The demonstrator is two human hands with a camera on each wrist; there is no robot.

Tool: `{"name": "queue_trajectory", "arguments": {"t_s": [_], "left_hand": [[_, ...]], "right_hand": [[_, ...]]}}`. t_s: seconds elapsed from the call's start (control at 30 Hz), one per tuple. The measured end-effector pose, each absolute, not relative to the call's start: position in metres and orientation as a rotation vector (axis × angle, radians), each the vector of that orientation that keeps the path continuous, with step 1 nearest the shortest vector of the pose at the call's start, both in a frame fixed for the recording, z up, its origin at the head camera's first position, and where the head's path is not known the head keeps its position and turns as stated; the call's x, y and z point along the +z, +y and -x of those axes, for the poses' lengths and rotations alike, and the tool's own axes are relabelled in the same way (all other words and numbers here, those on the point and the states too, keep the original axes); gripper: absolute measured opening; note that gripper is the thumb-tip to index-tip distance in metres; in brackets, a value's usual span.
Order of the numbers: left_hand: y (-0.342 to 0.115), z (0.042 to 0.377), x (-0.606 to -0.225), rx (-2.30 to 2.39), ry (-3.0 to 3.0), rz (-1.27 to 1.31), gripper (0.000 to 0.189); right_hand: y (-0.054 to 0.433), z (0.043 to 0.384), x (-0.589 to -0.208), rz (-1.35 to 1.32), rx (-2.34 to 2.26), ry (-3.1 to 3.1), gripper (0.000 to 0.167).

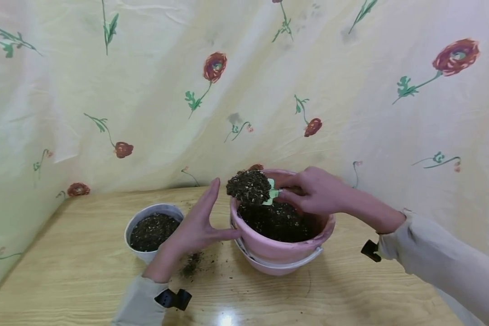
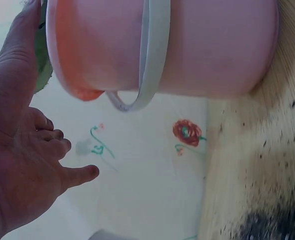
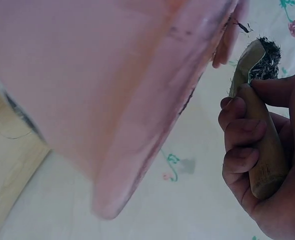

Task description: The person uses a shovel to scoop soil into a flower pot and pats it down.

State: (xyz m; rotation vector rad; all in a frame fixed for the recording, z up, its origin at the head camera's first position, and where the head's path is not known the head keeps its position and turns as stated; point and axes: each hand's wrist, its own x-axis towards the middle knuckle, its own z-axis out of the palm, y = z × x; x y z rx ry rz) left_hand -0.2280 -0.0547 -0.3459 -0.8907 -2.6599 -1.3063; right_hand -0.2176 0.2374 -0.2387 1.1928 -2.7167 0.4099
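My right hand (image 1: 318, 191) grips the wooden handle (image 3: 266, 145) of a small trowel (image 1: 271, 194) with a pale green blade. Dark soil (image 1: 249, 187) is heaped on the blade, held over the left rim of a pink bucket (image 1: 283, 251). More soil (image 1: 275, 222) lies inside this bucket. With fingers extended and thumb spread, my left hand (image 1: 195, 228) is at the bucket's left side, its thumb tip by the rim; whether it touches cannot be told. In the right wrist view, fingers curl round the handle below the loaded blade.
A white pot (image 1: 128, 237) filled with dark soil stands to the left, partly behind my left hand. Spilled soil (image 1: 191, 265) dots the wooden table (image 1: 85, 280) between pot and bucket. A flowered cloth (image 1: 159, 90) hangs behind. The bucket has a white handle (image 2: 156, 50).
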Motion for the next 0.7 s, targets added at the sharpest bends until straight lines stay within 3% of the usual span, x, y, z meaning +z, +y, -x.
{"name": "queue_trajectory", "arguments": {"t_s": [0.17, 0.7], "left_hand": [[-0.069, 0.227, -0.343, -1.266, -2.659, 0.886, 0.125], [-0.097, 0.222, -0.342, -1.221, -2.633, 0.867, 0.123]], "right_hand": [[0.225, 0.219, -0.233, -1.22, 0.45, -2.762, 0.024], [0.198, 0.228, -0.226, -1.238, 0.454, -2.789, 0.025]]}}
